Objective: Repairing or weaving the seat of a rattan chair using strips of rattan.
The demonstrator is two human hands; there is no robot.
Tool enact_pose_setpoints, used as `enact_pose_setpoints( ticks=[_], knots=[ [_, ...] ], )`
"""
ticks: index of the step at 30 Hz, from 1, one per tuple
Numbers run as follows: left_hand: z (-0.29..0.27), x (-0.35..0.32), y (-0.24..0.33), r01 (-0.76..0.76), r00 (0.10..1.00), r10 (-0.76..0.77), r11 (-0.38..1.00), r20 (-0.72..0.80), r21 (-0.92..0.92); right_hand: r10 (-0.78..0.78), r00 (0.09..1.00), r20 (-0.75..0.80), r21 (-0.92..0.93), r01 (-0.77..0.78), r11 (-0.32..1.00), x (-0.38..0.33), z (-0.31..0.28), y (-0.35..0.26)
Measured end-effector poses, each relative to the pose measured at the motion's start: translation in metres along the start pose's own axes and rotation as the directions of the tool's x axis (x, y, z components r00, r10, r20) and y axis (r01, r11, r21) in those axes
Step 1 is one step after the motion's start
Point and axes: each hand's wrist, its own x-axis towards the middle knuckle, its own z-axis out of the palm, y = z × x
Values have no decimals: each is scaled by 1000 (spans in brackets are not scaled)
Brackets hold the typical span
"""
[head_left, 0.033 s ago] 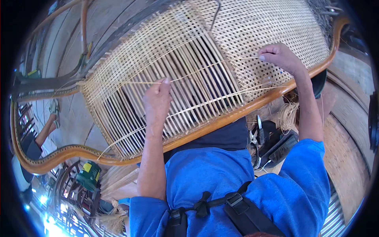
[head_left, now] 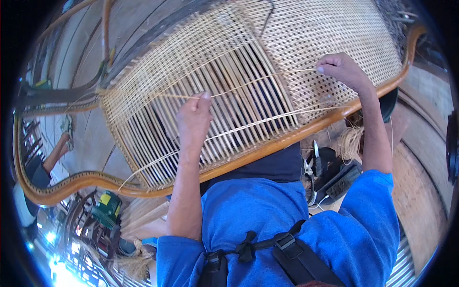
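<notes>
A thin cane strand (head_left: 258, 80) runs between my two hands across the wooden furniture frame (head_left: 234, 157). My left hand (head_left: 195, 115) pinches it over the half-woven panel (head_left: 234, 91), where upright cane strips stand in rows and close weave fills the far part. Farther right, my right hand (head_left: 345, 71) grips the strand's other stretch between thumb and fingers, raised above the openwork cane mesh (head_left: 330, 36). Near the frame's front rail, a pair of pale strands (head_left: 239, 127) crosses the strips.
At my right lie pliers (head_left: 309, 178), a blade (head_left: 315, 149) and a dark case (head_left: 345, 182). A cane coil (head_left: 351, 141) hangs beside them. Left of me stands a green and yellow object (head_left: 106, 209). Another person's leg (head_left: 57, 150) shows at far left. A dark bent rod (head_left: 267, 19) lies over the mesh.
The frame and both hands appear shifted slightly to the right in the picture. My grip on the strand is unchanged.
</notes>
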Motion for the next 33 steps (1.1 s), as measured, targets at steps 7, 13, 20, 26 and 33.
enact_pose_setpoints(
  ticks=[7,13,20,26,33],
  knots=[
    [-26,26,-14,-101,982,141,955,-127,280,-101,972,-211,-456,-6,890,46,23,-25],
    [-85,55,-41,39,944,-99,981,-314,-192,-11,974,-225,-593,-128,795,79,76,-75],
    [-97,50,-46,57,951,-121,973,-285,-223,165,969,-186,-417,-230,879,80,62,-77],
    [-92,57,-35,71,946,-141,969,-293,-237,71,979,-192,-420,-147,895,100,55,-65],
    [-116,43,-41,57,918,-187,935,-351,-350,-58,989,-136,-376,2,927,115,68,-61]
  ],
)
